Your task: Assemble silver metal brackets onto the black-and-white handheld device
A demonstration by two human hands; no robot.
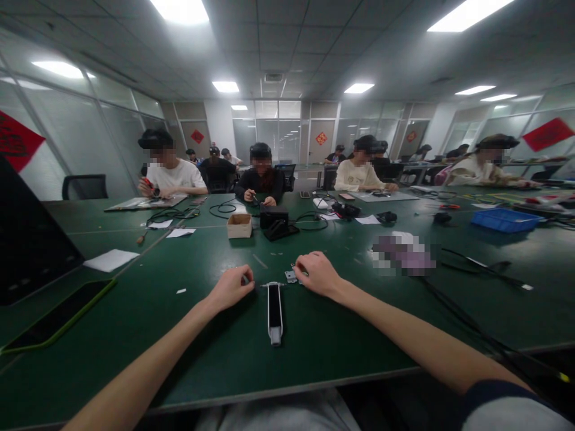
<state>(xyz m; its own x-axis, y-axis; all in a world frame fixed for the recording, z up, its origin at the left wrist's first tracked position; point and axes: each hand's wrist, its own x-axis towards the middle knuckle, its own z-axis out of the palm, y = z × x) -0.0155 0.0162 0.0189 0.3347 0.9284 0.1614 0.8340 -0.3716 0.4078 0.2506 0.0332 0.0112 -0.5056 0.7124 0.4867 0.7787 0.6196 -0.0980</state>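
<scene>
"Where's the piece?"

"Flat on the green workbench [354, 335] in front of you: a slim black-and-white device [275, 312], long axis running straight away from you, silver end toward your body."

"And my grip?"

"Neither hand clenches it. Your left hand [231, 287] curls just beside its far end; your right hand [318, 274] lies over a small metal hinge plate [291, 277], grasping or not, I can't tell."
</scene>
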